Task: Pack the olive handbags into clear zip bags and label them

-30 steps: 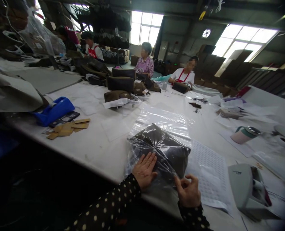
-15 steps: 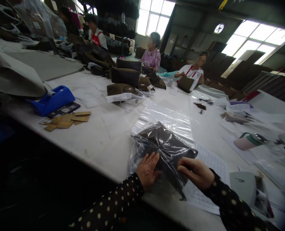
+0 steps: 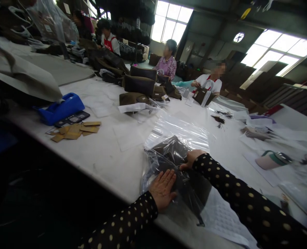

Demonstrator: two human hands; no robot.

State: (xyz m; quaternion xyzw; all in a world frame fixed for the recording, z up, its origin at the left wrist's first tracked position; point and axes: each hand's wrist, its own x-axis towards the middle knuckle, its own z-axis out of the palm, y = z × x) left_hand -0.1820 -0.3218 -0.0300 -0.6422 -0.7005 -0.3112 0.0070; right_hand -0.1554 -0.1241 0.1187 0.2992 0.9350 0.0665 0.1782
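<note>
A dark brown handbag point(image 3: 200, 186) lies inside a clear plastic bag point(image 3: 179, 121) near the table's front edge. My left hand point(image 3: 163, 188) rests flat on the plastic over the handbag, fingers stretched out. Across the middle of the package reaches my right hand point(image 3: 192, 159), its thumb pointing left and its fingers curled against the plastic, partly hidden from view. Shiny folds run through the film around both hands. The bag's loose plastic end lies spread on the table beyond the handbag. A printed sheet point(image 3: 224, 214) sits partly under my right forearm.
At left are a blue tape dispenser point(image 3: 62, 108) and several tan cards point(image 3: 75, 132). More brown handbags point(image 3: 139, 84) are piled across the table. A pink and green cup point(image 3: 270, 160) lies at right. Co-workers sit at the far side, one holding a handbag point(image 3: 202, 97).
My right hand has moved left and away from me, from the package's right edge to its middle. My left hand stays on the plastic. The far co-worker's handbag has turned.
</note>
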